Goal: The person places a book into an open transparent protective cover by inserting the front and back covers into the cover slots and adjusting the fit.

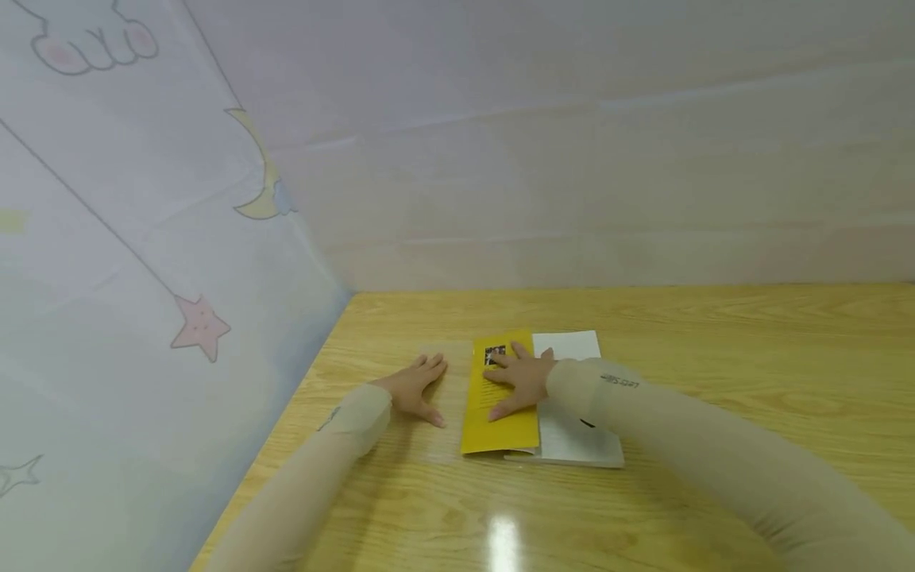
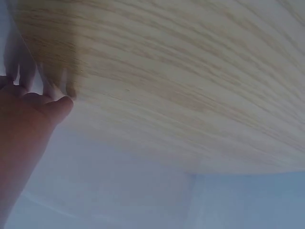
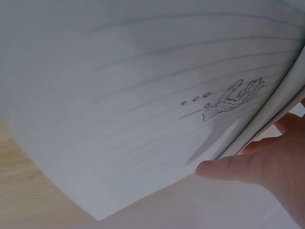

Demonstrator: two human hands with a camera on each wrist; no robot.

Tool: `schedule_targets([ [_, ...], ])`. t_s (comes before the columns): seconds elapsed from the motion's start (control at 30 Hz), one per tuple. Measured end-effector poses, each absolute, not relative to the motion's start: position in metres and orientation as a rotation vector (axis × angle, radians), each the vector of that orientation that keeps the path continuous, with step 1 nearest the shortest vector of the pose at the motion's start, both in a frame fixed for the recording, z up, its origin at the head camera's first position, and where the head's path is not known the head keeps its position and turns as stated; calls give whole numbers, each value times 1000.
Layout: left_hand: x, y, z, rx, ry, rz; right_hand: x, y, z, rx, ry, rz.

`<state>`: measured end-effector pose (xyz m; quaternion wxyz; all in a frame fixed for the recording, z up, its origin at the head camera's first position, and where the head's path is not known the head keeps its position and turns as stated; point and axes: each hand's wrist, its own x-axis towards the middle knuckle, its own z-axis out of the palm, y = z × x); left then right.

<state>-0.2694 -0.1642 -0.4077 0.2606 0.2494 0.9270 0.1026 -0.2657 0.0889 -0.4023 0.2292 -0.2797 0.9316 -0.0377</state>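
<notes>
A notebook lies on the wooden table with its yellow cover point(image 1: 500, 434) to the left and a white page point(image 1: 572, 441) to the right. The cover bears a small dark picture and lines of print. My right hand point(image 1: 525, 380) rests on the yellow cover with its fingers spread. Faint ruled lines and a small drawing mark the lined page point(image 3: 143, 124) in the right wrist view. To the left of the cover, my left hand point(image 1: 415, 389) lies with fingers extended, apart from the yellow part. What looks like a clear glossy sheet point(image 2: 19, 52) is beneath its fingers; its extent is hard to see.
The wood-grain table point(image 1: 750, 357) stretches away to the right. A pale wall covering point(image 1: 608, 183) rises behind it, and a printed one with a pink star point(image 1: 200, 327) borders its left edge. Light glares off the table near the front.
</notes>
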Motion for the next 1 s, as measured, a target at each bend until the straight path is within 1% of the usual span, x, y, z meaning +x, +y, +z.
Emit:
schedule_targets([
  [0.33, -270, -160, -410, 634, 2527, 234, -257, 81, -393, -910, 2555, -152],
  [0.6, -267, -159, -405, 636, 2522, 241, -257, 79, -391, -940, 2557, -112],
  [1.0, -272, -160, -413, 671, 2529, 255, -252, 72, -387, -984, 2588, -29],
])
